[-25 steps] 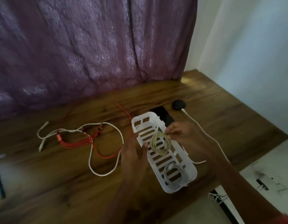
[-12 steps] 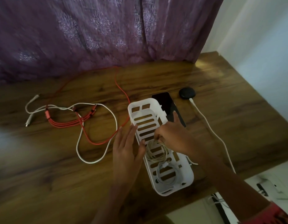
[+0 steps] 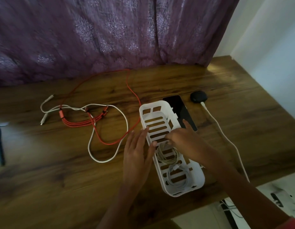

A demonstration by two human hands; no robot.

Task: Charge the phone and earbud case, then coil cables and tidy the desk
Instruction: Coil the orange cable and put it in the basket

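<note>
1 white tray (image 3: 160,104) is set on the desk (image 3: 60,179). 2 coils are held in it: beige coil (image 3: 166,154) mid-tray, white coil (image 3: 178,179) at the near end. L hand (image 3: 137,154) is laid flat, fingers straight, against the tray's left wall. R hand (image 3: 184,139) is bent down onto the beige coil's top; grip vs. touch can't be told. 1 phone (image 3: 179,111) is laid just right of the tray, 1 case (image 3: 198,96) near it w/ 1 lead (image 3: 226,138) joined. 2 loose cables, 1 red cable (image 3: 87,123) & 1 white cable (image 3: 110,129), are crossed at left.

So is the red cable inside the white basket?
No, the red cable lies loose on the desk, left of the white basket.
</note>
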